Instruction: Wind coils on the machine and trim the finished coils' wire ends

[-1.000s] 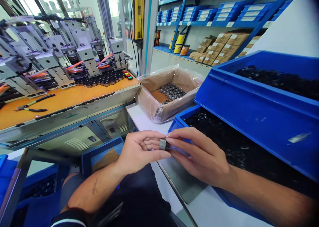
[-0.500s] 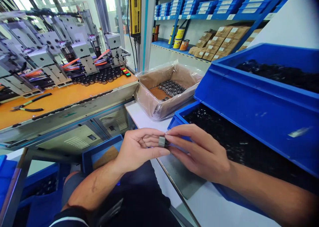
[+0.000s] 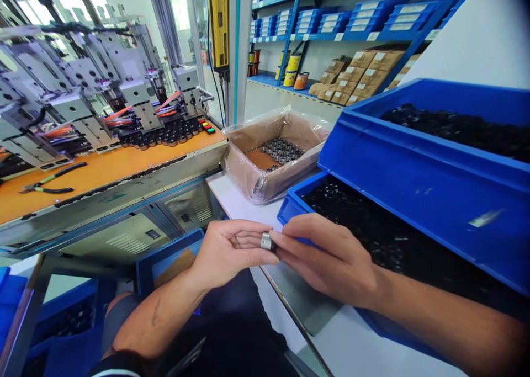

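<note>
A small ribbed metal ring-shaped part (image 3: 266, 241) with a black piece at its right end sits between my two hands. My left hand (image 3: 232, 249) holds it with the thumb below and the fingers curled behind. The fingertips of my right hand (image 3: 325, 255) press together at the black end of the part, and what they pinch is mostly hidden. Just beyond my right hand stands a blue bin (image 3: 295, 201) full of small black pieces. Similar metal parts (image 3: 284, 150) lie in a plastic-lined cardboard box (image 3: 265, 185) ahead of my hands.
A second blue bin (image 3: 414, 162) with black pieces rests on the lower one at right. Left is an orange bench (image 3: 165, 157) with machinery (image 3: 141, 90), rows of black-topped parts (image 3: 165, 136) and pliers (image 3: 53, 179). Shelving (image 3: 314, 36) stands behind. A blue crate (image 3: 144, 264) sits below the bench.
The ribbed part has turned slightly between my fingers and both hands have shifted a little down and left in view. The camera view has tilted slightly.
</note>
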`<state>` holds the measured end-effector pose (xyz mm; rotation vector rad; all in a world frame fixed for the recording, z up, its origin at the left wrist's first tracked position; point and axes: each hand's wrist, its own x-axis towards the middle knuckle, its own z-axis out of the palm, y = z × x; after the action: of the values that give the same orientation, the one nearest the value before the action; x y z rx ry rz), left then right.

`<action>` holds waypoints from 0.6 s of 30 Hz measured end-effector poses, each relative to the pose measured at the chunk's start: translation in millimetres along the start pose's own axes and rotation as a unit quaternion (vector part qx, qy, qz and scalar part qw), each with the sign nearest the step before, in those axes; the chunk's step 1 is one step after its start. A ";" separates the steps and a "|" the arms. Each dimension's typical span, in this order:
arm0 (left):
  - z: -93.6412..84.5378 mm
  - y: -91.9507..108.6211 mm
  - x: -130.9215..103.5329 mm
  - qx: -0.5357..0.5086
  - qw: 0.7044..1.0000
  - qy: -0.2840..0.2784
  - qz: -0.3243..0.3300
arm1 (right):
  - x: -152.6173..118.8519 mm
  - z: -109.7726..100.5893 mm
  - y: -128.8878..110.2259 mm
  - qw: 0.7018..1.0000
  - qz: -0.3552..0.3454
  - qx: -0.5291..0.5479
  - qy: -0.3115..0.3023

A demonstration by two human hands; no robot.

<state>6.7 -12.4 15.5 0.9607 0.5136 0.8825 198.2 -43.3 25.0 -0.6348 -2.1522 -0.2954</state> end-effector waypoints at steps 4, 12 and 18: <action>9.9 -11.1 -0.3 -0.008 0.997 0.053 0.051 | -1.6 4.6 -0.3 1.000 0.000 -0.028 0.010; 0.4 -0.9 2.1 0.327 0.871 0.013 0.367 | 4.4 -0.2 -11.6 0.994 0.089 0.039 0.043; -5.6 7.1 -2.2 0.406 0.814 0.025 0.414 | 11.4 -0.4 -10.7 0.992 0.094 0.082 0.025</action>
<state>-1.5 -9.6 18.9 2.0441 0.5211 1.5141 187.0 -48.6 34.4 -0.7216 -2.0257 -0.0316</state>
